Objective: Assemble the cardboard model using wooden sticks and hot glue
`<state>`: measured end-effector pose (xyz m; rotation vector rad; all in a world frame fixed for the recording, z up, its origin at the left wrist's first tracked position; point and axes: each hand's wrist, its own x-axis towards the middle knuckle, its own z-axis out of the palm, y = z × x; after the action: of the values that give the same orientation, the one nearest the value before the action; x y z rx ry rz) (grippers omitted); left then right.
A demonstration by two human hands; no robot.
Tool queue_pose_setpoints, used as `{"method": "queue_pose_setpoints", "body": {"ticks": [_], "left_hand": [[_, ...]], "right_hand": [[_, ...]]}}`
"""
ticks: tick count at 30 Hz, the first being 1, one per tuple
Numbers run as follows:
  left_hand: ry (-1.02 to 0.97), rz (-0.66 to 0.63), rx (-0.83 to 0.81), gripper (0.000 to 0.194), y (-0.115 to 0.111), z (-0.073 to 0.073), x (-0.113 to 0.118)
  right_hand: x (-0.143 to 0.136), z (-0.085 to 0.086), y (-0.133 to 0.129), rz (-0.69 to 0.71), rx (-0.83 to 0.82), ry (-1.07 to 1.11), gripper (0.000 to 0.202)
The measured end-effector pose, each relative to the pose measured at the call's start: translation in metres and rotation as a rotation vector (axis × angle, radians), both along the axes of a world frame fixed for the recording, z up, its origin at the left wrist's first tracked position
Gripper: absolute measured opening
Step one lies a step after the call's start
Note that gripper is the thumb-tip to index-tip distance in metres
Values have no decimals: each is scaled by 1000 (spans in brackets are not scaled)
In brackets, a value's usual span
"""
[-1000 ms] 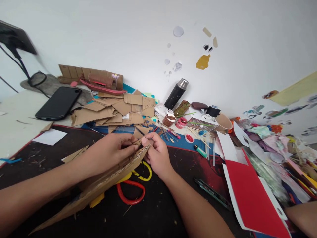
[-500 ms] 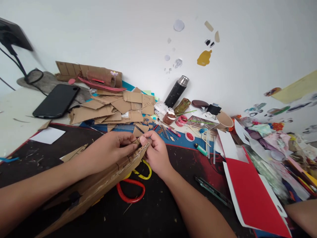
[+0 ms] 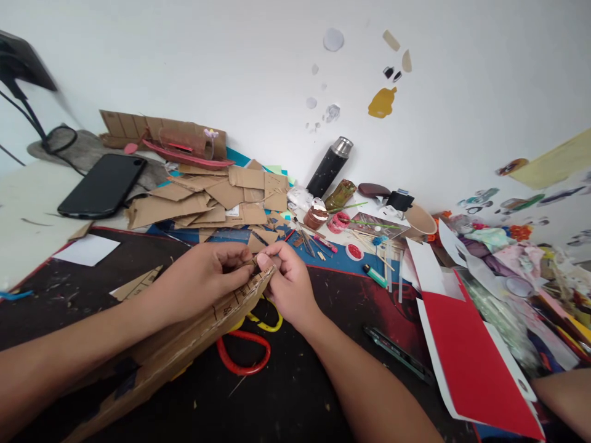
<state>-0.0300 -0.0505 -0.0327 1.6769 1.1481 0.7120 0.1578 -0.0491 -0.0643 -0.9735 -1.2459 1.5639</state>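
A large piece of brown corrugated cardboard (image 3: 184, 351) stands tilted on edge over the black mat, its far corner between my hands. My left hand (image 3: 217, 274) pinches the upper edge near that corner, palm along the printed face. With thumb and bent fingers, my right hand (image 3: 289, 280) grips the tip of the same corner. The fingertips of both hands nearly meet there, and part of the edge is hidden by them. Beneath the cardboard lie scissors with a red handle loop (image 3: 244, 372) and a yellow one (image 3: 268, 323); their blades are covered.
Behind my hands are a heap of cardboard scraps (image 3: 212, 200), a pink model boat (image 3: 189, 155), a black thermos (image 3: 330, 166) and open paint jars (image 3: 316, 214). A utility knife (image 3: 397, 354) and red sheet (image 3: 480, 357) lie right; a phone (image 3: 102, 186) is left.
Both hands keep their grip on the cardboard corner with hardly any movement. The cardboard's near part has dropped slightly, and the view has shifted a little.
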Motion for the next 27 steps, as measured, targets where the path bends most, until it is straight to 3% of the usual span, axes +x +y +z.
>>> {"method": "queue_pose_setpoints", "body": {"ticks": [6, 17, 27], "left_hand": [[39, -41, -36, 48, 5, 5, -3], [33, -119, -90, 41, 7, 20, -4], [93, -84, -29, 40, 4, 10, -4]], "right_hand": [[2, 3, 2, -37, -7, -19, 42], [4, 7, 3, -59, 1, -31, 40], [2, 5, 3, -56, -26, 10, 38]]}}
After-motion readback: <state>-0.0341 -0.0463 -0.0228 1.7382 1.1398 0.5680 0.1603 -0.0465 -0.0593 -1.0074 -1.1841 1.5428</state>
